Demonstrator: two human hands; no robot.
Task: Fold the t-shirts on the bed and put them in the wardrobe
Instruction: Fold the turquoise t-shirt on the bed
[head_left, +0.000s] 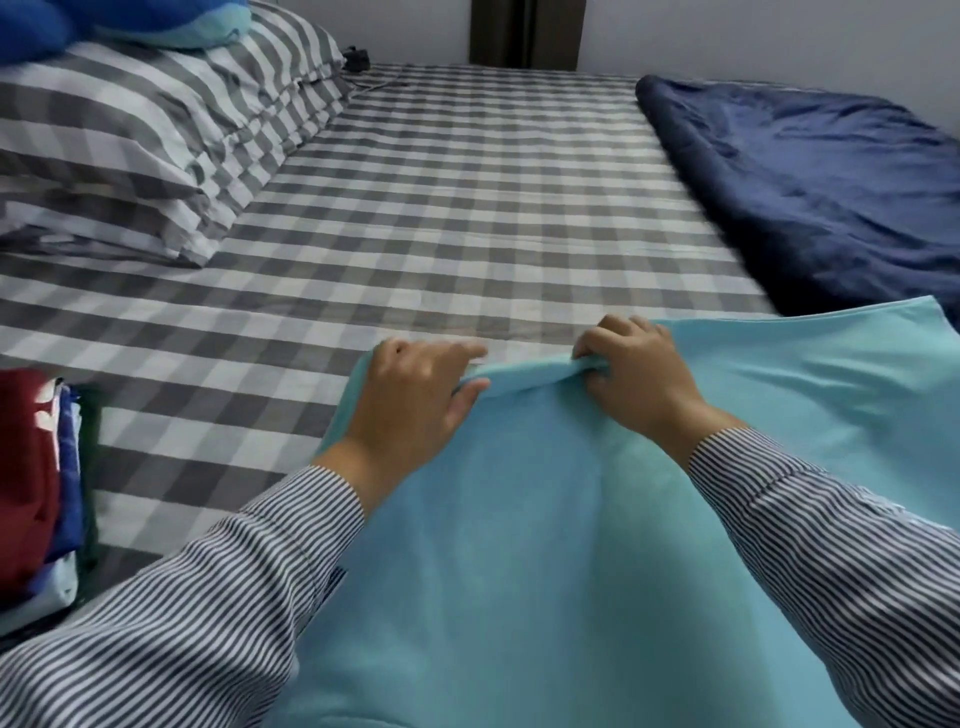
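- Grip: my left hand (415, 400) and right hand (634, 379) both pinch the far edge of the light turquoise cotton t-shirt (545, 545), thumbs under a rolled lip of cloth, fingers curled over it.
- Location: the t-shirt spreads from my fingers back toward me over the grey-and-white checked bed sheet (441, 208); one corner lifts to the right of my right fingers.
- Done, by my judgement: a pile of red, blue and white folded garments (36, 483) lies well to the left of my left fingers, suggesting earlier shirts are folded.
- Outstanding: this shirt shows no completed fold yet.
- Outstanding: no wardrobe is in view; nothing appears stored.
- Beyond my fingers: striped grey pillows (156, 130) far left, dark navy quilt (805, 182) far right.
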